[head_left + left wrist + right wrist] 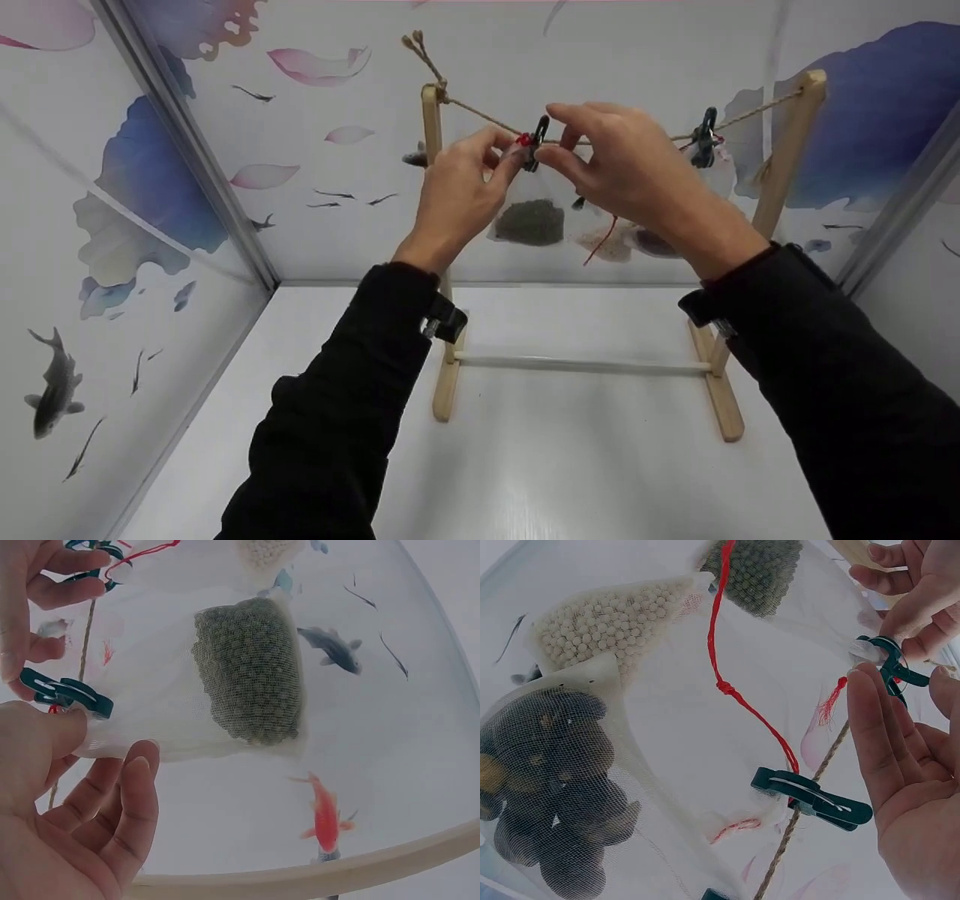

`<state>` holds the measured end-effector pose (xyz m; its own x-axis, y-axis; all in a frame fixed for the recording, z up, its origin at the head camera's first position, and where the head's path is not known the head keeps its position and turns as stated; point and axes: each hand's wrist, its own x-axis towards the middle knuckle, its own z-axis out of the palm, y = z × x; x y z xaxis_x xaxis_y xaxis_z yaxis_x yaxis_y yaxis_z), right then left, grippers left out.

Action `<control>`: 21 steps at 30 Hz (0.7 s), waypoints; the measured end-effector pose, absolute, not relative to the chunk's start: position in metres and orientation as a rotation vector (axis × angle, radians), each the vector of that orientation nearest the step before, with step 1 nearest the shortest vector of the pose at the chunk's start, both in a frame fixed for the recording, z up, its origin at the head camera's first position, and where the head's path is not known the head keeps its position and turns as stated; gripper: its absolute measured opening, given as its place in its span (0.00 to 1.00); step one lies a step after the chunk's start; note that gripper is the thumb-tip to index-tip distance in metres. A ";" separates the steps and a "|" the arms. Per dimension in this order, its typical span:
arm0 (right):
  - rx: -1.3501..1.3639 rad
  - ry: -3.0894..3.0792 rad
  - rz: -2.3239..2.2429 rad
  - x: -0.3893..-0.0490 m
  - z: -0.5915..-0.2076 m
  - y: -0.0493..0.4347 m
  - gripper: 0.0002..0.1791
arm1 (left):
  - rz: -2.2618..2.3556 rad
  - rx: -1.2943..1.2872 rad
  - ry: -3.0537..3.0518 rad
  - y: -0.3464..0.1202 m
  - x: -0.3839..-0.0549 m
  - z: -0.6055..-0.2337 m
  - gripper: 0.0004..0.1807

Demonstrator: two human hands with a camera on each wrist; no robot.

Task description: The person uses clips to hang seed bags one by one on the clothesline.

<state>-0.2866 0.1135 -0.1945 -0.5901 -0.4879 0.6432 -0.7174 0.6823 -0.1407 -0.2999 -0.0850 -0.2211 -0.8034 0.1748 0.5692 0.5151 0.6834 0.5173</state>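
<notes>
A white mesh bag of small round green grains hangs from a twine line. My left hand pinches the bag's gathered top between thumb and fingers, close by a dark green spring clip on the line. On the clip's other side is my right hand, its thumb and forefinger spread apart around the clip's handles. Its fingers look mostly straight and grip nothing; whether a fingertip touches the clip I cannot tell. A red cord shows at the clip.
More mesh bags hang to the right: one of pale round grains, one of large dark brown pieces. Another green clip sits on the line beside a knotted red string. Wooden posts carry the line; printed panels stand behind.
</notes>
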 end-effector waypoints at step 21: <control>1.073 -2.105 0.587 -0.229 -0.233 0.161 0.25 | -0.686 -0.654 -2.276 -0.125 -0.269 -0.270 0.14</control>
